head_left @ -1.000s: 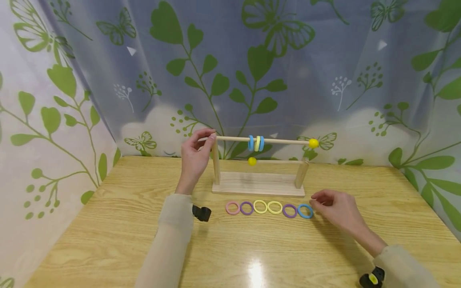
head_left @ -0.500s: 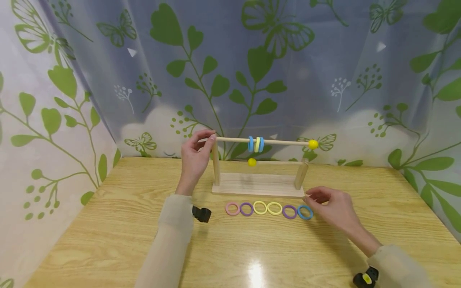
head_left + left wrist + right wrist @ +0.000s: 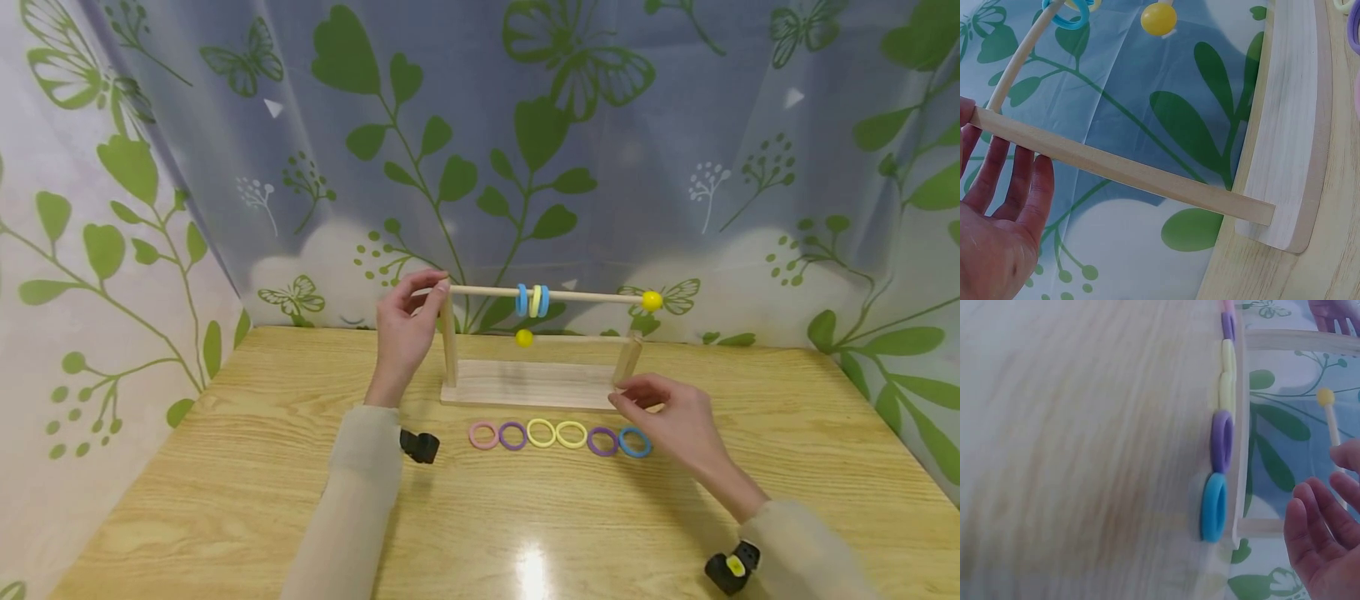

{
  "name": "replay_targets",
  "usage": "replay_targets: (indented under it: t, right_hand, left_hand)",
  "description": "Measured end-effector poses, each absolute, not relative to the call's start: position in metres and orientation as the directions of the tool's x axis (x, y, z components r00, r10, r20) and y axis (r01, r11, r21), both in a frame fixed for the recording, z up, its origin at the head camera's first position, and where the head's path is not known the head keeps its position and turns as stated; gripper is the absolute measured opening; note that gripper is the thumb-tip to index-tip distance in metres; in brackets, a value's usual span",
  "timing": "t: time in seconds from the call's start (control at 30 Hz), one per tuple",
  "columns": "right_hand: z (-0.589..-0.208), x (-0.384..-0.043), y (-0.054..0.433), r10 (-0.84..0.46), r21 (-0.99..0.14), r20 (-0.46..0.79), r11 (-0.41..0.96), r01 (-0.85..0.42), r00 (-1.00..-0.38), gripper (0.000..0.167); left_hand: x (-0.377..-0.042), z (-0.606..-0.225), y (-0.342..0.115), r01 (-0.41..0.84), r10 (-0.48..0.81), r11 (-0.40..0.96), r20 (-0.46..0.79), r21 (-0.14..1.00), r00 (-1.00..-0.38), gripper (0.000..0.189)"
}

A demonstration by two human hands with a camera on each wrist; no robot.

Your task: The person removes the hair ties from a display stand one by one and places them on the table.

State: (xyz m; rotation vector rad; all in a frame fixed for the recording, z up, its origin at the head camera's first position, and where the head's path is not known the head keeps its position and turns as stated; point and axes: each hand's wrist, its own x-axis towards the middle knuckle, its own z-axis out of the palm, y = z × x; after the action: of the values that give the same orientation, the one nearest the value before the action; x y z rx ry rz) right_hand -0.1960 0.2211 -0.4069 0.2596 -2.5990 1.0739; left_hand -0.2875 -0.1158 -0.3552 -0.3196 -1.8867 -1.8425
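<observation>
A wooden stand (image 3: 536,385) has a left post (image 3: 450,346) and a shorter right post (image 3: 628,363). Its upper rod carries two blue rings and a yellow ring (image 3: 535,301), with a yellow ball (image 3: 652,301) at the free end. My left hand (image 3: 403,329) grips the top of the left post, thumb in front in the left wrist view. My right hand (image 3: 678,417) hovers by the base's right end, fingers loosely bent, nothing visible between them. Just below it on the table lies a blue ring (image 3: 1206,509), last in a row of pink, purple and yellow rings.
The lower rod, fixed to the right post, ends in another yellow ball (image 3: 524,338). The row of rings runs along the stand's front edge, from the pink ring (image 3: 471,435) at left. A patterned curtain (image 3: 480,167) hangs behind the wooden table (image 3: 300,517).
My right hand has moved left and slightly away from me, from beside the blue ring to the right end of the base. The left hand and the rings stay where they were.
</observation>
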Motion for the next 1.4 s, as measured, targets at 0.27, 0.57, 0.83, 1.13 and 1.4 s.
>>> replay_targets:
  t: [0.27,0.57,0.83,1.13,1.4]
  right_hand:
    - [-0.4,-0.203,0.209,-0.057,-0.655,0.4,0.68,-0.328,-0.915,0.019]
    - [-0.39,-0.21,0.19,-0.036,-0.7,0.393,0.635,-0.325,-0.919,0.022]
    - [-0.382,-0.214,0.177,-0.029,-0.718,0.43,0.595,-0.362,-0.902,0.02]
    - [-0.372,-0.217,0.166,-0.031,-0.712,0.458,0.585,-0.388,-0.888,0.018]
    - [-0.367,-0.223,0.159,0.002,-0.718,0.495,0.564,-0.408,-0.869,0.017]
  left_hand:
    - [-0.286,-0.355,-0.116,0.481,-0.147,0.067,0.486,0.874,-0.861,0.021]
    - [-0.286,-0.354,-0.116,0.478,-0.156,0.061,0.482,0.876,-0.862,0.024]
    - [-0.287,-0.356,-0.116,0.487,-0.152,0.057,0.49,0.872,-0.859,0.023]
    - [-0.287,-0.356,-0.117,0.487,-0.152,0.057,0.49,0.871,-0.858,0.024]
    - [-0.287,-0.356,-0.116,0.491,-0.152,0.052,0.493,0.87,-0.857,0.022]
